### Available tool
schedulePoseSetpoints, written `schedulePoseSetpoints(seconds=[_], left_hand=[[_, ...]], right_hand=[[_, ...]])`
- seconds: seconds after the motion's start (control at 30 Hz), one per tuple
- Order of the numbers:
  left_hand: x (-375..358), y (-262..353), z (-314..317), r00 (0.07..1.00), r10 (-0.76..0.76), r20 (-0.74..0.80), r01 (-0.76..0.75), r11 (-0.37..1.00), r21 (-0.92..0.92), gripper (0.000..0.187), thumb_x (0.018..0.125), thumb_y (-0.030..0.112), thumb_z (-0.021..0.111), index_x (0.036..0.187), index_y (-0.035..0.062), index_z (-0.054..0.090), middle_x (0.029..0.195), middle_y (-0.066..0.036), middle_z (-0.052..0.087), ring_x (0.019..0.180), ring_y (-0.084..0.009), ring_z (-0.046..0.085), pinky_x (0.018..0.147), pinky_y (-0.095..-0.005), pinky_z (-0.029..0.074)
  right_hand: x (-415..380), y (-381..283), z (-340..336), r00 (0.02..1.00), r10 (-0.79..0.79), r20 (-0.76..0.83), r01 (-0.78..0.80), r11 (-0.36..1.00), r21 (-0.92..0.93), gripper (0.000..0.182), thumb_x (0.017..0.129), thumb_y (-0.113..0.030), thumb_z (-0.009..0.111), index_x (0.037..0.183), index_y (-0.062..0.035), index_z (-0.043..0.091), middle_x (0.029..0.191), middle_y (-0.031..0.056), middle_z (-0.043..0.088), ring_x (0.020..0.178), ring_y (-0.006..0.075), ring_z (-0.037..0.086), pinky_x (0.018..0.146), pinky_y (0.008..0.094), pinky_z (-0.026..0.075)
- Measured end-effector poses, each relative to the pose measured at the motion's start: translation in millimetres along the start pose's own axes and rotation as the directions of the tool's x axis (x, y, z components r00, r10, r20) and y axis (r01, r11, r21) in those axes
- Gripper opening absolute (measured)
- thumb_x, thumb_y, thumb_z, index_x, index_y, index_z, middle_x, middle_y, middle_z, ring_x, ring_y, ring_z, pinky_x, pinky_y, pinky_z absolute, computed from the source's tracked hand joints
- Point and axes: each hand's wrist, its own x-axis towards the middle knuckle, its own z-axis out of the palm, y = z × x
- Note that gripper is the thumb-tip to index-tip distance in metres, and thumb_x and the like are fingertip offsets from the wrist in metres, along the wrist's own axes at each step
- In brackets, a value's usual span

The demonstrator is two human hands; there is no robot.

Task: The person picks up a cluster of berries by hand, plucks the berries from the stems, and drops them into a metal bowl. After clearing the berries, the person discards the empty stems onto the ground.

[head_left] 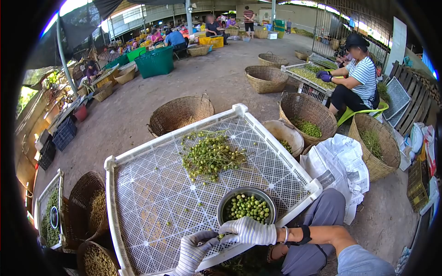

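Note:
Both hands wear striped white gloves and meet at the near edge of a white mesh tray (152, 193). My left hand (197, 248) has its fingers pinched together around a small green fruit (221, 236). Against it, my right hand (248, 231) is closed at the same fruit, its fingertips partly hidden. Just beyond my right hand, a metal bowl (222, 208) holds many round green fruits (248, 207). Farther back on the tray lies a heap of green fruits on thin stems (212, 156). A few loose fruits are scattered over the mesh.
Woven baskets (182, 112) stand beyond the tray and at both sides. Crumpled newspaper (338, 165) lies to the right. A co-worker in a striped shirt (363, 78) sits at another tray (308, 76). More people sit among green and yellow bins (154, 62) at the back.

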Motion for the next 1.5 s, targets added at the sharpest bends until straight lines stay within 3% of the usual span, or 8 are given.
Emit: schedulePoseSetpoints(seconds=[0.2,0.27,0.4,0.77,1.03,1.33,1.4,1.5], left_hand=[[-4,9,6,1.000,-0.022,-0.004,0.023,0.990,0.142,0.019,0.084,0.005,0.074,0.100,-0.0046,0.071,0.088,-0.009,0.072,0.079,-0.0115,0.066,0.073,-0.0253,0.054],[-5,12,8,0.984,0.173,0.045,-0.178,0.951,0.252,0.018,0.084,0.006,0.074,0.100,-0.0030,0.071,0.088,-0.008,0.072,0.079,-0.0109,0.066,0.072,-0.0254,0.054],[-3,4,4,0.981,0.181,0.067,-0.192,0.947,0.257,0.017,0.084,0.005,0.073,0.100,-0.0021,0.072,0.087,-0.007,0.072,0.079,-0.0101,0.065,0.070,-0.0248,0.054],[-6,4,2,0.990,-0.090,0.105,0.094,0.995,-0.026,0.020,0.086,0.006,0.072,0.103,-0.0046,0.070,0.084,-0.006,0.071,0.072,-0.0068,0.063,0.066,-0.0214,0.052],[-7,-3,6,0.992,-0.105,0.072,0.115,0.981,-0.155,0.015,0.088,0.010,0.068,0.093,-0.0039,0.070,0.078,-0.006,0.069,0.069,-0.0098,0.061,0.067,-0.0240,0.049],[-4,-9,8,1.000,-0.022,-0.012,0.013,0.860,-0.510,0.024,0.089,0.017,0.071,0.097,-0.0046,0.066,0.085,-0.011,0.068,0.073,-0.0196,0.067,0.070,-0.0326,0.056],[-3,-11,10,1.000,0.007,-0.024,-0.019,0.843,-0.538,0.025,0.089,0.019,0.071,0.097,-0.0049,0.066,0.084,-0.012,0.069,0.075,-0.0188,0.067,0.072,-0.0294,0.056],[-6,-9,13,1.000,0.018,-0.025,-0.027,0.885,-0.465,0.023,0.089,0.016,0.071,0.098,-0.0052,0.067,0.086,-0.011,0.070,0.074,-0.0175,0.067,0.071,-0.0273,0.055]], right_hand=[[-2,-8,-4,0.982,-0.187,0.000,0.179,0.940,-0.292,0.031,0.089,-0.029,0.066,0.105,-0.0030,0.062,0.088,0.0140,0.064,0.072,0.0309,0.065,0.054,0.0400,0.050],[-1,-9,-7,0.978,-0.206,0.038,0.205,0.905,-0.372,0.030,0.090,-0.029,0.064,0.105,-0.0026,0.061,0.086,0.0142,0.062,0.069,0.0304,0.064,0.051,0.0402,0.048],[-3,-5,-8,0.966,-0.243,0.090,0.258,0.876,-0.408,0.029,0.090,-0.024,0.062,0.108,-0.0015,0.060,0.089,0.0144,0.062,0.069,0.0302,0.064,0.052,0.0404,0.049],[-5,0,-9,0.958,-0.230,0.169,0.281,0.869,-0.407,0.037,0.089,-0.021,0.059,0.122,-0.0035,0.059,0.102,0.0145,0.064,0.082,0.0289,0.067,0.062,0.0383,0.053],[-5,-3,0,1.000,0.025,0.019,-0.028,0.986,0.162,0.036,0.083,-0.027,0.074,0.109,-0.0023,0.067,0.098,0.0124,0.070,0.088,0.0282,0.069,0.075,0.0339,0.054],[-1,-4,3,0.977,0.109,-0.181,-0.047,0.948,0.316,0.028,0.090,-0.017,0.069,0.114,-0.0034,0.063,0.092,0.0039,0.068,0.077,0.0130,0.063,0.075,0.0291,0.052],[2,2,-1,0.932,0.357,0.062,-0.239,0.477,0.846,0.030,0.094,-0.017,0.065,0.119,-0.0017,0.060,0.089,0.0028,0.066,0.080,0.0136,0.061,0.079,0.0286,0.051],[4,-5,2,0.948,0.316,0.031,-0.240,0.649,0.722,0.035,0.093,-0.021,0.067,0.121,-0.0013,0.058,0.093,0.0039,0.067,0.088,0.0125,0.061,0.082,0.0280,0.050]])
